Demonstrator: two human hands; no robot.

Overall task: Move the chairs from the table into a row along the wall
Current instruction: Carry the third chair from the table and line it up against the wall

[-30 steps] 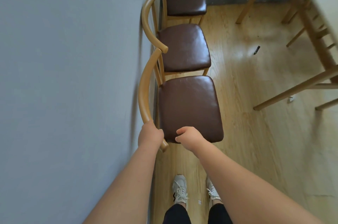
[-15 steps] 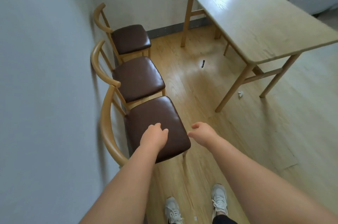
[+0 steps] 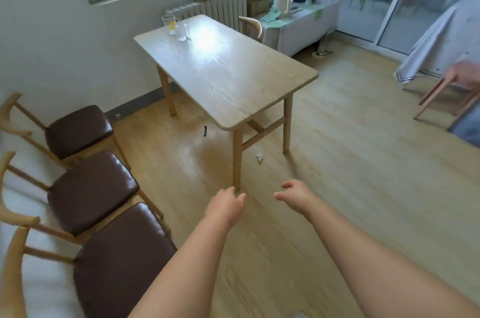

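Three wooden chairs with dark brown seats stand in a row against the wall on the left: the nearest chair (image 3: 117,263), the middle chair (image 3: 91,191) and the far chair (image 3: 78,129). A fourth chair (image 3: 253,25) shows only its curved backrest behind the far side of the wooden table (image 3: 228,76). My left hand (image 3: 226,207) and my right hand (image 3: 296,194) hover over the floor in front of the table's near leg, fingers loosely relaxed, holding nothing and apart from the chairs.
Two glass vessels (image 3: 176,26) stand on the table's far corner. A radiator (image 3: 220,5) sits under the window. A low white cabinet (image 3: 298,24) with clutter is behind. Another person's hand (image 3: 466,76) holds a wooden stool (image 3: 441,94) at right. Small scraps (image 3: 259,157) lie on the floor.
Both hands let go of the nearest chair and drew away to the right. My view lifted and turned from the chair row toward the table and room.
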